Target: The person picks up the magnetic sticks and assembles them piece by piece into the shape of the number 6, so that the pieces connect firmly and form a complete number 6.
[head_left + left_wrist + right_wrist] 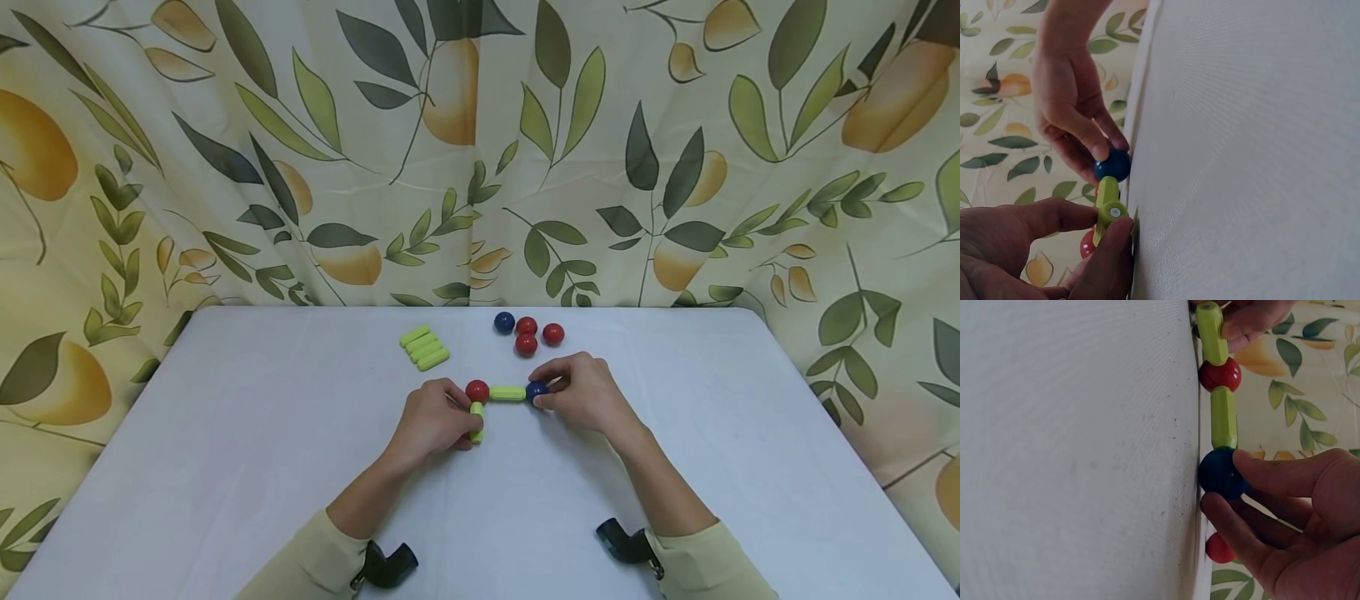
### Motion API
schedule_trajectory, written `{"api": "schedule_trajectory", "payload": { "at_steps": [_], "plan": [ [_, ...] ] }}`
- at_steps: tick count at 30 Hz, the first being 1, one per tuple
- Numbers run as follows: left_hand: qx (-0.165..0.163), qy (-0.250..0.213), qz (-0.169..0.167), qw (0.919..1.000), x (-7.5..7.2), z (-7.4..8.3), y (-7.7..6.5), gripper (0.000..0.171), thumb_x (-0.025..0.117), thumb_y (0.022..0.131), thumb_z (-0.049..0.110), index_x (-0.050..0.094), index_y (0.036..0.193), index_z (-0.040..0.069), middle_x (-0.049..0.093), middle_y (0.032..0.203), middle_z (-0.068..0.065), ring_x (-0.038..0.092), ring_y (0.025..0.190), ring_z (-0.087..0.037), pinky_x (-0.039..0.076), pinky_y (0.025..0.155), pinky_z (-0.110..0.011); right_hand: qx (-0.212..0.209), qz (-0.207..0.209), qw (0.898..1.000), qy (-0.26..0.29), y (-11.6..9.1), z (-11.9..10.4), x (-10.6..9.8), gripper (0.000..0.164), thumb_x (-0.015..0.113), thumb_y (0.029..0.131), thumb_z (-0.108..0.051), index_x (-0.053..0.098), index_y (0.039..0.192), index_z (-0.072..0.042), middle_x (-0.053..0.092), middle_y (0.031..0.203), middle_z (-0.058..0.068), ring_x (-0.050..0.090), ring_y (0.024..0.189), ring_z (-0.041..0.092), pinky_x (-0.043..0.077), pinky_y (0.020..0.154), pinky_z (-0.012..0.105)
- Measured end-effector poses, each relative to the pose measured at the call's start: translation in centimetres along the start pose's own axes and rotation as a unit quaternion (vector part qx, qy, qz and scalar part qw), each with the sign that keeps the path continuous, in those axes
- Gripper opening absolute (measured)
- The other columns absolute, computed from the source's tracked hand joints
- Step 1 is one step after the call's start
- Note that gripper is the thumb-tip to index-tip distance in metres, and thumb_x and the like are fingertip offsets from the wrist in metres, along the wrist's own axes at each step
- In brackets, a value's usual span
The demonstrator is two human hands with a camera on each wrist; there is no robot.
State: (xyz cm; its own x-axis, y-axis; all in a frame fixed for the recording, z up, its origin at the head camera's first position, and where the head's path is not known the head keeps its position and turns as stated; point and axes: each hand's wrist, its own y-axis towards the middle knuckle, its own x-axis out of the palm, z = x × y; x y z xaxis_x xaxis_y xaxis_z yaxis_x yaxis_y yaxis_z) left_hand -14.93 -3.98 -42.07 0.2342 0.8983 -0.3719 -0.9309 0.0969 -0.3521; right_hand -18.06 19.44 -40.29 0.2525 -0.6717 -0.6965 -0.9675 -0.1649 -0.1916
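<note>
My left hand (433, 423) pinches a short yellow-green rod (477, 410) between thumb and finger. Its near end shows a small pale disc in the left wrist view. The rod's far end meets a red ball (477, 390). From that ball a second yellow-green rod (507, 393) runs right to a blue ball (535, 391), so the pieces form a corner. Thumb and fingers of my right hand (588, 396) grip the blue ball from its right side. In the right wrist view the blue ball (1222, 474), rod (1223, 417) and red ball (1221, 374) line up.
Several loose yellow-green rods (425, 347) lie side by side behind my left hand. To their right sit a loose blue ball (504, 322) and a cluster of red balls (527, 344). A white cloth covers the table (225, 433); a leaf-patterned curtain (495, 208) hangs behind its far edge.
</note>
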Motion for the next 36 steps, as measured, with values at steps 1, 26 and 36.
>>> {"api": "schedule_trajectory", "payload": {
  "at_steps": [1,26,36],
  "plan": [
    [0.001,0.001,0.000,1.0000,-0.01,0.00,0.00,0.025,0.079,0.084,0.005,0.064,0.104,0.002,0.073,0.085,-0.008,0.070,0.058,-0.015,0.059,0.059,-0.025,0.001,0.000,1.000,0.000,-0.01,-0.03,-0.01,0.029,0.083,0.088,-0.011,0.079,0.117,-0.009,0.078,0.106,0.008,0.071,0.095,0.022,0.059,0.081,0.031],
    [0.009,0.035,0.005,0.9993,-0.06,0.10,-0.08,0.025,0.079,0.085,0.008,0.064,0.104,0.004,0.071,0.086,-0.006,0.069,0.060,-0.015,0.057,0.060,-0.024,-0.005,0.000,1.000,-0.004,-0.03,-0.07,-0.02,0.030,0.083,0.088,-0.011,0.079,0.118,-0.009,0.078,0.106,0.008,0.070,0.094,0.021,0.060,0.082,0.032],
    [0.014,0.039,0.004,0.9991,-0.13,0.23,-0.19,0.027,0.080,0.085,0.008,0.063,0.105,0.004,0.072,0.084,-0.006,0.070,0.059,-0.015,0.057,0.060,-0.024,-0.008,0.000,1.000,-0.001,-0.01,0.00,-0.05,0.030,0.083,0.088,-0.012,0.079,0.118,-0.008,0.078,0.106,0.009,0.070,0.094,0.021,0.060,0.083,0.033]
  ]
}}
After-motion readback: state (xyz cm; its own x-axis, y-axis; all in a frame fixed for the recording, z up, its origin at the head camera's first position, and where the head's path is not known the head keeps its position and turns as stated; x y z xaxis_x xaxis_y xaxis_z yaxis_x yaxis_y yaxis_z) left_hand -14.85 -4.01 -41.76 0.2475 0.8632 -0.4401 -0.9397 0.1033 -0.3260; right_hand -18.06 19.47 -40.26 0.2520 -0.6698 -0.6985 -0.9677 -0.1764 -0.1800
